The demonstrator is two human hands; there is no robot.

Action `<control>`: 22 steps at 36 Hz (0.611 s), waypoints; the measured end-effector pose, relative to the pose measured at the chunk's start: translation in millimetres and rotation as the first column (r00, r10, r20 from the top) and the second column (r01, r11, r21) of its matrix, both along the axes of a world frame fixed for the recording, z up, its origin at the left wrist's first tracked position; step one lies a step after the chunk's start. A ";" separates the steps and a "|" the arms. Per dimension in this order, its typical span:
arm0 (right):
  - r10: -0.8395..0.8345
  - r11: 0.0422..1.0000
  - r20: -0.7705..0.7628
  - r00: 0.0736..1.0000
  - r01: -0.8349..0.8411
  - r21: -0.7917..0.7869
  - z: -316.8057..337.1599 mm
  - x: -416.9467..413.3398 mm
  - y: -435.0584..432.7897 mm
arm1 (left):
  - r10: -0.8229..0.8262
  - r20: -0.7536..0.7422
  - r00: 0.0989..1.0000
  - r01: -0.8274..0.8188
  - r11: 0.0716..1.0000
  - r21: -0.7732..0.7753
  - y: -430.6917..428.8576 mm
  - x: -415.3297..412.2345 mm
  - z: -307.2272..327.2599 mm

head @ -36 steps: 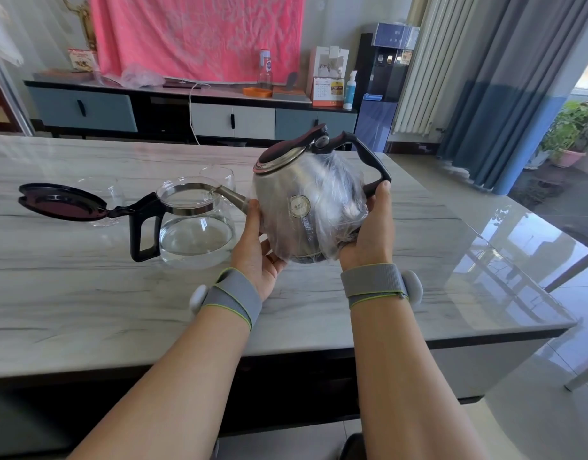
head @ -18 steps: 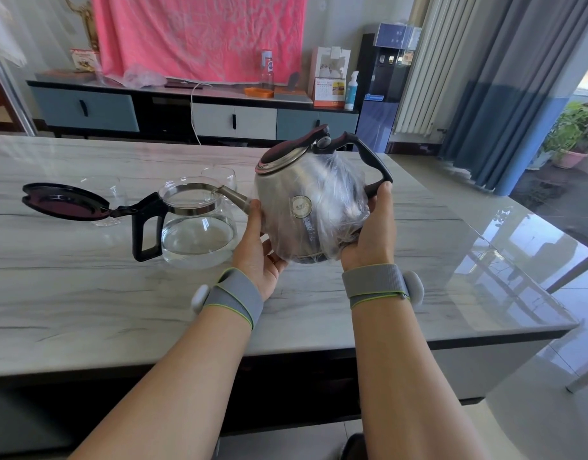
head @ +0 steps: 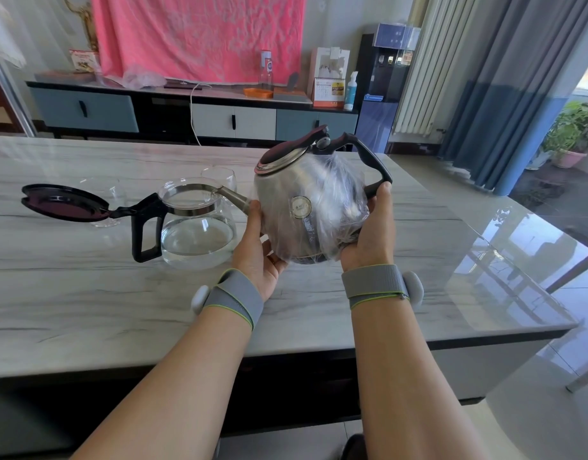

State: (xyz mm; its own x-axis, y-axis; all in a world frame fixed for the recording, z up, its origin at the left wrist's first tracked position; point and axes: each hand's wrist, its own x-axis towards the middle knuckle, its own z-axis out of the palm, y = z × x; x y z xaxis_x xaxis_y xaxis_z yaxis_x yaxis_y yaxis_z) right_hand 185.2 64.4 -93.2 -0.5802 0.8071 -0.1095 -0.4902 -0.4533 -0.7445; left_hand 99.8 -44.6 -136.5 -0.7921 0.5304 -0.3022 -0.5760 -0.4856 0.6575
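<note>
L hand (head: 259, 257) cups the kettle (head: 299, 207) low on its spout side: thumb up the wall, fingers curled under. R hand (head: 369, 240) wraps the opposite side, thumb tip at the foot of the handle (head: 372, 164). Kettle sits between both hands, clear of the desk (head: 86, 293), tipped toward L hand. Spout (head: 234, 198) reaches past L hand over the rim of the glass carafe (head: 196, 240), which stands on the desk just beyond.

Judgement: pour in hand. Advise slow tilt, spout tip inside rim, no contact w/ glass. Grip thru film may slip.

Materials: kettle is rounded brushed steel w/ dark domed top, under crinkled clear plastic film (head: 339, 194). Carafe is thin clear glass, appears part-filled, w/ hinged lid (head: 65, 204) open, further out.
</note>
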 end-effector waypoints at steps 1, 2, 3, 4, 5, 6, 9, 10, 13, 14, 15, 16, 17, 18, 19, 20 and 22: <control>0.002 1.000 0.002 1.000 -0.002 0.001 0.2 0.3 -0.1 | -0.002 0.001 1.000 0.002 1.000 0.000 0.0 0.1 0.2; 0.003 1.000 0.003 1.000 -0.003 0.000 0.2 0.4 -0.5 | -0.003 0.001 1.000 0.003 1.000 -0.001 0.2 0.3 0.2; 0.004 1.000 0.002 1.000 -0.004 -0.002 0.4 0.7 -0.6 | -0.003 0.001 1.000 0.003 1.000 -0.003 0.2 0.3 0.2; 0.005 1.000 0.000 1.000 -0.005 -0.002 0.1 0.6 -0.6 | -0.002 0.001 1.000 0.002 1.000 -0.004 0.2 0.3 0.1; 0.007 1.000 0.000 1.000 -0.007 -0.001 0.3 0.6 -0.4 | -0.001 0.001 1.000 0.001 1.000 -0.005 0.1 0.4 0.0; 0.009 1.000 0.000 1.000 -0.009 0.001 0.3 0.6 -0.3 | 0.000 0.002 1.000 0.000 1.000 -0.006 -0.2 0.4 0.0; 0.009 1.000 0.000 1.000 -0.009 -0.001 0.2 0.5 0.0 | 0.000 0.009 1.000 0.000 1.000 -0.001 -0.7 0.7 0.0; 0.007 1.000 -0.002 1.000 -0.007 0.000 -0.2 0.1 0.3 | -0.002 0.008 1.000 0.002 1.000 -0.001 -0.5 1.1 0.0; -0.001 1.000 -0.001 1.000 0.001 -0.001 -0.7 -0.9 0.1 | 0.000 0.008 1.000 0.000 1.000 0.000 -0.6 0.5 -0.1; -0.001 1.000 -0.002 1.000 0.001 -0.003 -0.6 -0.9 -0.1 | 0.001 0.011 1.000 -0.001 1.000 0.003 -0.7 0.6 -0.1; -0.001 1.000 -0.002 1.000 0.001 -0.004 -0.5 -0.8 -0.2 | 0.002 0.013 1.000 -0.002 1.000 0.005 -0.8 0.5 0.1; -0.001 1.000 -0.002 1.000 0.001 -0.004 -0.6 -0.7 -0.2 | 0.002 0.013 1.000 -0.002 1.000 0.005 -0.8 0.5 0.2; -0.001 1.000 -0.001 1.000 0.001 -0.004 -0.4 -0.3 -0.5 | 0.001 0.011 1.000 -0.001 1.000 0.003 -0.7 0.5 0.1; 0.000 1.000 0.002 1.000 0.000 -0.002 -0.4 0.0 -0.4 | -0.001 0.009 1.000 0.001 1.000 0.001 -0.7 0.6 0.2; 0.002 1.000 0.004 1.000 -0.002 0.000 -0.5 0.2 -0.4 | -0.002 0.007 1.000 0.002 1.000 -0.001 -1.0 0.8 0.1; 0.005 1.000 0.006 1.000 -0.005 0.002 -0.3 0.2 -0.3 | -0.004 0.007 1.000 0.004 1.000 0.000 -1.0 1.0 0.2; 0.006 1.000 0.009 1.000 -0.006 0.006 -0.2 0.5 0.0 | -0.006 0.008 1.000 0.006 1.000 -0.002 -1.3 0.8 0.2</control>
State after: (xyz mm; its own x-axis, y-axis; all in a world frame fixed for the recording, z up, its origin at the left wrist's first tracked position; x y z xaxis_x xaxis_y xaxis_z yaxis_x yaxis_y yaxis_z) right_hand 185.7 64.4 -93.5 -0.5839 0.8044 -0.1101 -0.4808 -0.4518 -0.7514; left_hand 100.7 -45.9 -136.3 -0.7865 0.5348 -0.3090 -0.5840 -0.4809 0.6540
